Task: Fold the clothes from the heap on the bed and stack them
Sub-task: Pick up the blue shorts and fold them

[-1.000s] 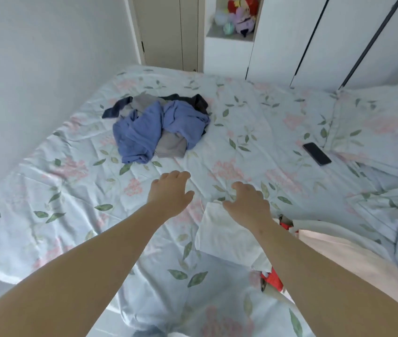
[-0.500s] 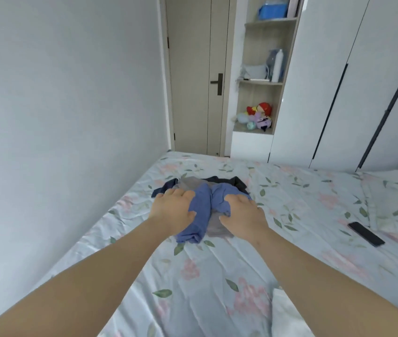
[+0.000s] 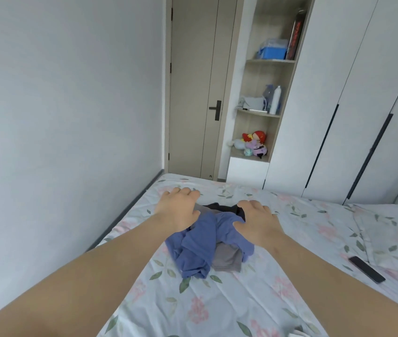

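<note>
Three garments at least make up the heap [image 3: 207, 242], which lies on the bed [image 3: 217, 310] just below the middle of the view. A blue garment [image 3: 198, 251] is crumpled on top, a grey garment [image 3: 225, 259] shows beneath it toward 5 o'clock, and a dark garment [image 3: 219, 207] peeks out at the far edge, at 12 o'clock. Nothing here is folded and no stack is in view, so the step in hand looks like picking one piece out of the heap.

Both hands are over the heap's far side with fingers spread wide and holding nothing: the left hand [image 3: 177, 209] at the heap's 11 o'clock above the grey cloth, the right hand [image 3: 257, 221] at its 1 o'clock over the dark and blue cloth. Whether the palms press the fabric I cannot tell. The next move probably calls for closing on a single garment, most likely the loose blue one, and lifting it free without dragging the others.

On the floral sheet a black phone [image 3: 366, 269] lies at 4 o'clock, well apart from the heap. Beyond the bed stand a beige door [image 3: 193, 93] at 12 o'clock, an open shelf [image 3: 263, 113] with plush toys [image 3: 253, 143] at 1 o'clock, a white wardrobe [image 3: 339, 93] at 2 o'clock, and a plain wall [image 3: 59, 105] at 9 o'clock.
</note>
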The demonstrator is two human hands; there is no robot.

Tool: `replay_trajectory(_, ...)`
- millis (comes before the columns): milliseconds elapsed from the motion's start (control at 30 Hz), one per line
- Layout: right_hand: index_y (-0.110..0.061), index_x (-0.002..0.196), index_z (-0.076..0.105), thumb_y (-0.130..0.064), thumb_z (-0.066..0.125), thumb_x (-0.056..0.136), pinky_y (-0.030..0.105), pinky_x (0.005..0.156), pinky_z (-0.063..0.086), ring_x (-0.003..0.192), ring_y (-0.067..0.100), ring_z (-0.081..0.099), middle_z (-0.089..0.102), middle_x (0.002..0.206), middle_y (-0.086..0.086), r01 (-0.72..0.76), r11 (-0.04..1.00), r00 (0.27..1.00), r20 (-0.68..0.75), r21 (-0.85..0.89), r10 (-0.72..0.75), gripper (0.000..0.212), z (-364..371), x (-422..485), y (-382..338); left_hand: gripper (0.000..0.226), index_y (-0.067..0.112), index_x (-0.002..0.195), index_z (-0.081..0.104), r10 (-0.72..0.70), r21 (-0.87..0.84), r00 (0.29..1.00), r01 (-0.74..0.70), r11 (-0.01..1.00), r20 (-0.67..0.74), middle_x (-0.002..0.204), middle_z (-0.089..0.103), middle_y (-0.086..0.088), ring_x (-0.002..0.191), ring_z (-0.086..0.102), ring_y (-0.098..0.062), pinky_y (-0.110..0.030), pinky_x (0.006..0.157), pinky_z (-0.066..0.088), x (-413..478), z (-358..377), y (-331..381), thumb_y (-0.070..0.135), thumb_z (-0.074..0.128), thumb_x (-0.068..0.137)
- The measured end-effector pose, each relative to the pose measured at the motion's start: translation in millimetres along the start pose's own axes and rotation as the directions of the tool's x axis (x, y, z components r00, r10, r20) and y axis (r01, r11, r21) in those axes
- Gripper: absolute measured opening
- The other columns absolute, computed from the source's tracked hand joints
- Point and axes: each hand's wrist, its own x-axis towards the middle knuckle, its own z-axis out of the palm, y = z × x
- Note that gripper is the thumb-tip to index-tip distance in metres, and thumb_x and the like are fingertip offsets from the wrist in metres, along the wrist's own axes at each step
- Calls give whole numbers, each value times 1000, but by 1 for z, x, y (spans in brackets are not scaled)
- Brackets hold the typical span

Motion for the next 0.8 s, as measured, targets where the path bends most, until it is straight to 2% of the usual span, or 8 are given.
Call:
replay_trajectory(233, -24, 141, 32, -33, 46, 94, 36, 102, 29, 129, 26, 32, 33, 144, 1, 37, 999, 999, 15, 14, -37, 50, 0, 46, -6, 47, 22, 139, 36, -3, -25, 1000, 3, 1000, 3, 134, 47, 0, 122, 41, -23, -36, 97, 36, 33, 15, -8, 35, 45, 94)
replay_trajectory(367, -23, 139, 32, -33, 45, 94, 38, 101, 33, 126, 27, 35, 34, 143, 2, 61, 998, 996, 60, -19, -60, 49, 17, 69, 0, 38, 19, 129, 43, -39, -44, 998, 41, 998, 44, 127, 50, 0, 116, 44, -22, -33, 93, 35, 47, 39, -17, 32, 45, 93)
replay_trajectory(500, -22, 141, 31, -33, 45, 94, 36, 100, 34, 128, 26, 34, 33, 143, 1, 45, 999, 990, 138, -19, -42, 50, 50, 89, 7, 40, 19, 132, 42, -63, -53, 989, 70, 996, 135, 130, 47, -1, 118, 43, -23, -33, 95, 35, 55, 73, -32, 31, 44, 93)
replay_trajectory(700, -22, 141, 32, -33, 45, 94, 37, 96, 37, 126, 28, 38, 37, 141, 3, -33, 999, 962, 271, -24, 38, 49, 120, 113, 12, 37, 18, 131, 41, -21, -58, 965, 37, 998, 262, 132, 47, 0, 120, 43, -21, -34, 95, 36, 65, 138, -61, 29, 42, 95)
replay_trajectory(800, -21, 129, 40, -30, 46, 93, 38, 99, 36, 122, 28, 41, 45, 131, 4, -87, 996, 943, 319, -29, 91, 38, 162, 122, 17, 33, 18, 126, 43, 6, -70, 948, 18, 997, 319, 124, 50, 0, 111, 47, -22, -31, 87, 36, 73, 182, -74, 27, 42, 94)
